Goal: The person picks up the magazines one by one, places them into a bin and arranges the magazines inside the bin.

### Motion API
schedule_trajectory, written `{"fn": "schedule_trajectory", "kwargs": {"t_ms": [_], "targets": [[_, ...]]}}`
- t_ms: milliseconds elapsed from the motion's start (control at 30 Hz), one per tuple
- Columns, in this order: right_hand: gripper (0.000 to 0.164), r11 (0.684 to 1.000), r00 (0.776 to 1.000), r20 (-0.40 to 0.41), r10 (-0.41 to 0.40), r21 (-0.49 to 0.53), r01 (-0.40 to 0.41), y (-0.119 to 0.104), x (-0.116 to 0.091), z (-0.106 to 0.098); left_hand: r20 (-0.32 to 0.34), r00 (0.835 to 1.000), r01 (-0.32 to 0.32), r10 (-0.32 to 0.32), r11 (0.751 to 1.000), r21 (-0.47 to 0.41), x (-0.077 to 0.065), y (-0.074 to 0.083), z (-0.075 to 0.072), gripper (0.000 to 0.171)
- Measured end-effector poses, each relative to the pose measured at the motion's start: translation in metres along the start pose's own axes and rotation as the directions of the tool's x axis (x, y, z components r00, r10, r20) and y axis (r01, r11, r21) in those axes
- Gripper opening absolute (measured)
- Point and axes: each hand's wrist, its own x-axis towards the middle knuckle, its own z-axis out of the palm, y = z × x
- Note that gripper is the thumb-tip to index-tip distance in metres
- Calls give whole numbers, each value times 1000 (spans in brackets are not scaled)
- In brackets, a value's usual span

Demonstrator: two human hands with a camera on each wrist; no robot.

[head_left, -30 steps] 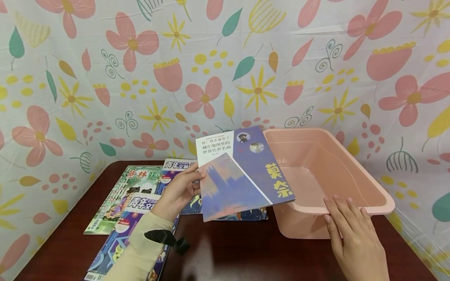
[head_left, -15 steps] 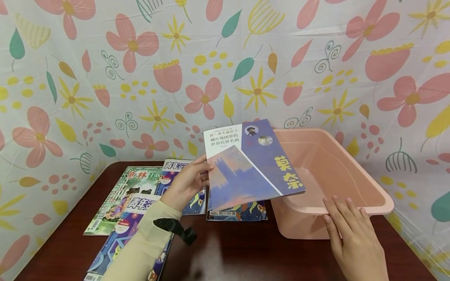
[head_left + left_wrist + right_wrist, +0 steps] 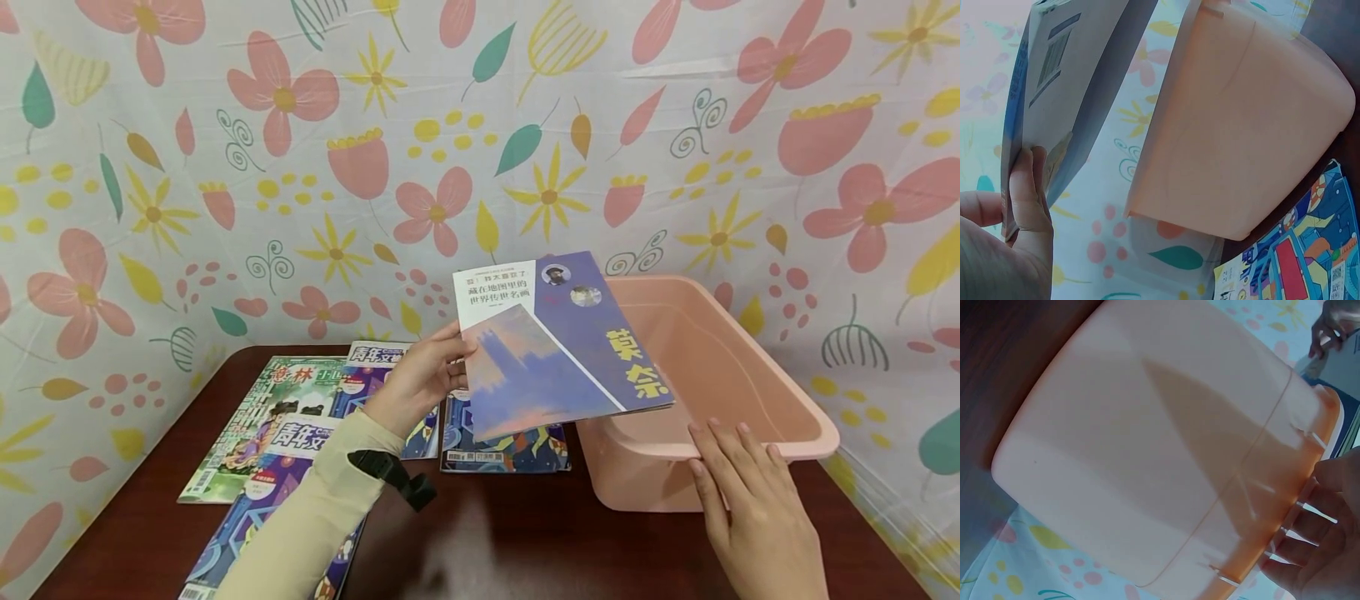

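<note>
My left hand (image 3: 422, 377) holds a thin blue and white book (image 3: 555, 350) by its left edge, above the table and partly over the pink plastic basin (image 3: 637, 479). In the left wrist view, the thumb and fingers (image 3: 1029, 187) pinch the book (image 3: 1079, 81), whose back with a barcode shows. My right hand (image 3: 757, 504) rests on the basin's front rim with fairly straight fingers. From the right wrist, its fingers (image 3: 1313, 522) appear against the rim of the basin (image 3: 1116, 456). The book hides part of the basin's left rim.
Left on the dark table (image 3: 465, 542) lie a green magazine (image 3: 247, 417) and purple magazines, one (image 3: 262, 508) partly under my left sleeve. Another colourful magazine (image 3: 517, 458) lies under the held book, left of the basin. A flowered cloth (image 3: 442, 125) hangs behind.
My left hand has carried the book to the right and slightly up, farther over the basin's left side. The right hand and basin stay in place.
</note>
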Motion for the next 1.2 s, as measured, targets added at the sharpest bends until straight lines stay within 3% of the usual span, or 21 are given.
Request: {"fn": "schedule_trajectory", "kwargs": {"t_ms": [367, 1200], "targets": [[55, 1000, 1000, 9, 8, -4, -8, 0, -1, 0, 11, 1000, -5, 5, 1000, 30, 11, -3, 16, 55], [54, 1000, 1000, 3, 1, -2, -1, 0, -1, 1, 18, 1000, 5, -5, 1000, -16, 33, -5, 46, 57]]}}
